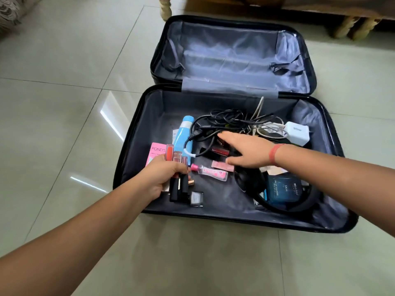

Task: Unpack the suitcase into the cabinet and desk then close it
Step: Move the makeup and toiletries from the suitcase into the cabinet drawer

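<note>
Your left forearm comes in from the lower-left corner, and your left hand (162,178) grips a bundle of lipstick tubes (176,167) just inside the suitcase's (213,216) near-left corner. Your right hand (245,150) is flat, palm down, with its fingers spread over the black cables (224,121) and a dark red lip gloss (220,151); whether it touches them cannot be told.

The suitcase lies open on the tiled floor (64,103). The near half holds everything:
- a blue bottle (183,133) and a pink box (157,152) toward the left wall
- a white charger (298,132) near the right wall
- a blue perfume box (284,190) under your right forearm
- a pink-capped clear tube (210,170) between your hands
- a small glass bottle (196,198) close to the near rim

The lid half (235,58) lies flat beyond. Its far edge is near a wooden furniture leg (165,7). Bare floor stretches wide along the suitcase's left side and in front of its near rim.
</note>
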